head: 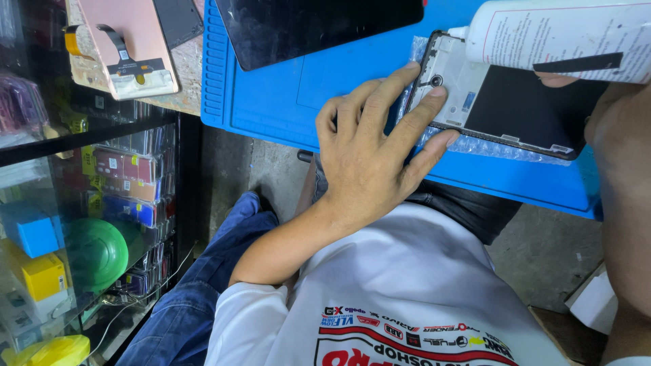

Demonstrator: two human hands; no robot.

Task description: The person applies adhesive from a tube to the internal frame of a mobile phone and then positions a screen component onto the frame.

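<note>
The blue work mat (285, 88) fills the bench in front of me, with the opened phone frame (502, 108) lying on a bit of bubble wrap near its front edge. My left hand (373, 156) is spread flat, fingers pinning the frame's end. My right hand (610, 122) grips the white squeeze bottle (563, 37), nozzle at the frame's corner; I'd judge a slow, light squeeze best.
</note>
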